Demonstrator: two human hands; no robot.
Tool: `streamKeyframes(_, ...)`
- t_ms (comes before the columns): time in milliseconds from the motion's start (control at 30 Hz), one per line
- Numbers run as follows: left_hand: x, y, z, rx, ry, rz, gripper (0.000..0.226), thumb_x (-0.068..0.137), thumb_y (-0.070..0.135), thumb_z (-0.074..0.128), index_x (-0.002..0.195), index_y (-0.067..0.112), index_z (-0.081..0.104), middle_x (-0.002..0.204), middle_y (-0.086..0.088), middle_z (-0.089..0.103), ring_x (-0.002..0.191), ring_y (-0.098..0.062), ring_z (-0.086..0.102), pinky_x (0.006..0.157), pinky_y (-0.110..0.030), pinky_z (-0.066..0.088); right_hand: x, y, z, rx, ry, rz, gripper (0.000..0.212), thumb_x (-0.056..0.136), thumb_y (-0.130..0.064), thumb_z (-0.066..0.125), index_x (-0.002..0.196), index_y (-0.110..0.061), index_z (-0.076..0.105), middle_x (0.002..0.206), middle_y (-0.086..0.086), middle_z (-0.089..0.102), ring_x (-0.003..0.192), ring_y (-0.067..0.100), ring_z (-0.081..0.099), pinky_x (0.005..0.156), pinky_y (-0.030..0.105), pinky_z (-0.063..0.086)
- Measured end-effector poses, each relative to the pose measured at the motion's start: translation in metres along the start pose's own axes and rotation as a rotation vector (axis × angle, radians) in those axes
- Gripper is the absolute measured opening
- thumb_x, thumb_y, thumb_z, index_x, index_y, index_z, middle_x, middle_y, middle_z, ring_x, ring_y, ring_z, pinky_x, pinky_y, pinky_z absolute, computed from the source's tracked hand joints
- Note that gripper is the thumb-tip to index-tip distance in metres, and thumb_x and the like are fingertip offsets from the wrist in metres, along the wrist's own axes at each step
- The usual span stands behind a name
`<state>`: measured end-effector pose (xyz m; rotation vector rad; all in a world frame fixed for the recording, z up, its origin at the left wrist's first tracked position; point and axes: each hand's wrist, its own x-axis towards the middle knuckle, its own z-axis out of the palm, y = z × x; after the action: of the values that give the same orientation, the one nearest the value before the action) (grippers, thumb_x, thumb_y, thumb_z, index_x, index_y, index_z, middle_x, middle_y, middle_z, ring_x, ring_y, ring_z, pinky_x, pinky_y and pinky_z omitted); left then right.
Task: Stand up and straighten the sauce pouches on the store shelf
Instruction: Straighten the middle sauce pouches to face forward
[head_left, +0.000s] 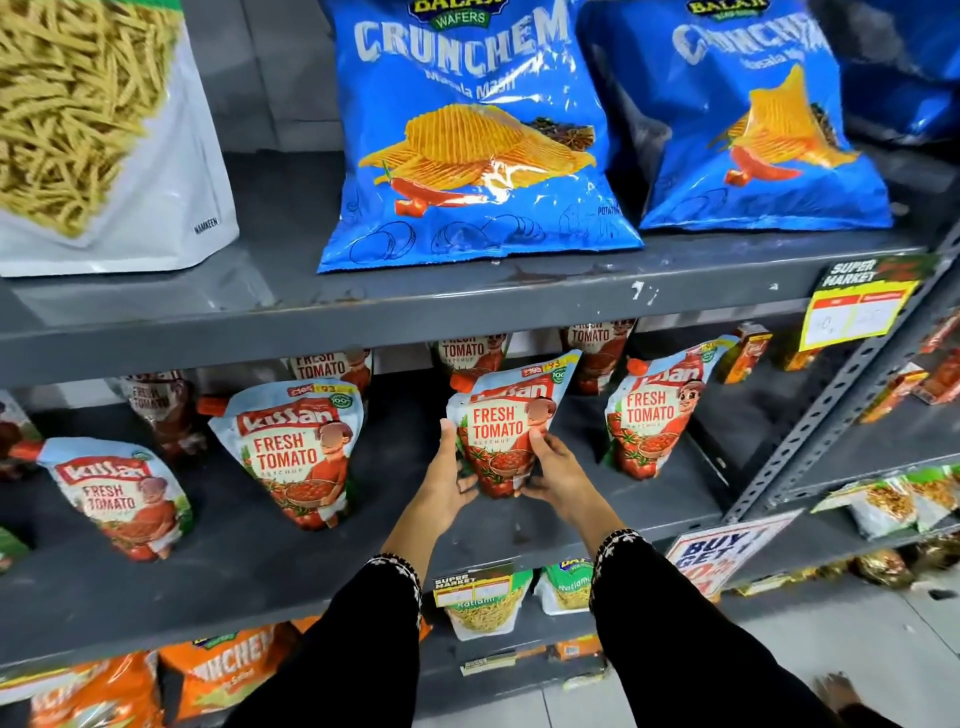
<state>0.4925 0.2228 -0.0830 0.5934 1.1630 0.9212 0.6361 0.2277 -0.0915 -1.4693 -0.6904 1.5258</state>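
Note:
Several tomato ketchup pouches stand on the grey middle shelf (249, 561). The middle pouch (506, 415) is upright, tilted slightly right. My left hand (449, 480) grips its left edge and my right hand (553, 467) grips its lower right side. Left of it stands another pouch (293, 447), and a third (122, 493) leans at the far left. A further pouch (657, 410) stands to the right. More pouches sit behind in a back row, partly hidden by the upper shelf's edge.
Blue wafer bags (467, 135) and a white namkeen bag (104, 130) sit on the upper shelf. Small juice cartons (748, 353) stand at the right. Price tags (857, 306) hang from the shelf edges. Snack packs fill the lower shelves. A perforated upright post (831, 400) stands right.

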Motion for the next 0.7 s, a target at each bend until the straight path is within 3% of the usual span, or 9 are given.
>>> streamKeyframes(400, -0.016, 0.001, 0.003, -0.012, 0.015, -0.009, 0.076, 0.087, 0.065, 0.025, 0.146, 0.018, 0.025, 0.154, -0.01, 0.027, 0.14, -0.03, 0.028, 0.114, -0.047, 0.023, -0.004, 0.002, 0.002, 0.041, 0.051, -0.014, 0.05, 0.094, -0.036, 0.048, 0.138, -0.014, 0.04, 0.139, 0.013, 0.053, 0.122, 0.034, 0.055, 0.088, 0.042, 0.049)
streamKeyframes(567, -0.031, -0.003, -0.022, -0.044, 0.095, -0.065, 0.08, 0.088, 0.062, 0.031, 0.149, 0.012, 0.019, 0.157, -0.012, 0.019, 0.143, -0.03, 0.022, 0.115, -0.045, 0.023, -0.011, 0.014, 0.014, -0.011, 0.285, -0.111, 0.067, 0.09, -0.039, 0.054, 0.144, -0.005, 0.03, 0.142, 0.015, 0.048, 0.129, 0.031, 0.048, 0.109, 0.046, 0.04)
streamKeyframes(633, -0.035, -0.005, -0.04, -0.05, 0.12, -0.079, 0.081, 0.087, 0.062, 0.033, 0.147, 0.008, 0.024, 0.149, -0.012, 0.033, 0.141, -0.03, 0.026, 0.116, -0.044, 0.024, -0.016, 0.023, 0.023, -0.076, 0.387, -0.125, 0.066, 0.092, -0.039, 0.05, 0.142, -0.001, 0.031, 0.131, 0.015, 0.053, 0.123, 0.028, 0.05, 0.104, 0.041, 0.04)
streamKeyframes(700, -0.04, -0.005, -0.063, -0.051, 0.153, -0.082, 0.082, 0.087, 0.063, 0.034, 0.144, 0.005, 0.03, 0.119, -0.009, 0.052, 0.137, -0.03, 0.032, 0.116, -0.045, 0.026, -0.023, 0.033, 0.038, -0.119, 0.465, -0.118, 0.06, 0.093, -0.037, 0.047, 0.136, 0.003, 0.037, 0.124, 0.02, 0.056, 0.118, 0.032, 0.052, 0.099, 0.041, 0.041)
